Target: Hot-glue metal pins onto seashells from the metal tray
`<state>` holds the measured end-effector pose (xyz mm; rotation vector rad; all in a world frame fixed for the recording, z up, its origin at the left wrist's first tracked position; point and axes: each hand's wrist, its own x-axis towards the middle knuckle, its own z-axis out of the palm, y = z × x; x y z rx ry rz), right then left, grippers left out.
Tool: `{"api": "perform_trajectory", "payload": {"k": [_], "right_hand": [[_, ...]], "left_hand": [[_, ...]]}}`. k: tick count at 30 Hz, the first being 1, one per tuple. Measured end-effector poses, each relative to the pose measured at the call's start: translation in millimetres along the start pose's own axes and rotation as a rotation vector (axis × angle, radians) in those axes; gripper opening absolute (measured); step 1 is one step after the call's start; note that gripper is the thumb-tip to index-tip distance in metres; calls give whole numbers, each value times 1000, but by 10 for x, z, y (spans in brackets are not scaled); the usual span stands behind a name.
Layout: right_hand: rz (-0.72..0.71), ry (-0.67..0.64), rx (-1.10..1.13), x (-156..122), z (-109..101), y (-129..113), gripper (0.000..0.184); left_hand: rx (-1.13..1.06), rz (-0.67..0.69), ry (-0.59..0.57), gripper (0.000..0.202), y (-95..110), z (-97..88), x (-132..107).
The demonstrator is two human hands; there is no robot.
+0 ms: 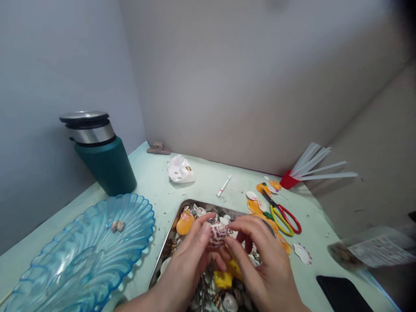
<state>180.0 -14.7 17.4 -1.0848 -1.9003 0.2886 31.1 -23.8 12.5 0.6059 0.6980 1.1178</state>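
Both my hands meet over a metal tray (182,209) filled with several seashells. My left hand (186,260) and my right hand (260,260) pinch the same white shell with reddish-purple spots (218,233) between their fingertips, just above the tray. An orange scallop shell (185,223) lies in the tray just left of my left fingers. Yellow pieces (224,277) show in the tray between my wrists.
A blue glass shell-shaped dish (81,255) holding two small shells (117,225) sits at left. A teal flask (100,151) stands behind it. Red-and-yellow scissors (282,214), loose shells, a crumpled wrapper (180,169), a white stick (224,185), a red holder (287,180) with white sticks, and a black item (341,292) lie around.
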Motion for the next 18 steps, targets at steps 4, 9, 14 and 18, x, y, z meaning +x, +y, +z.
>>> {"api": "perform_trajectory", "payload": {"k": [4, 9, 14, 18], "right_hand": [[76, -78, 130, 23, -34, -24, 8], [205, -116, 197, 60, -139, 25, 11], [341, 55, 154, 243, -253, 76, 16], [285, 8, 163, 507, -102, -69, 17]], "left_hand": [[-79, 26, -42, 39, -4, 6, 5], [11, 26, -55, 57, -49, -24, 53], [303, 179, 197, 48, -114, -33, -76], [420, 307, 146, 42, -385, 65, -313]]}}
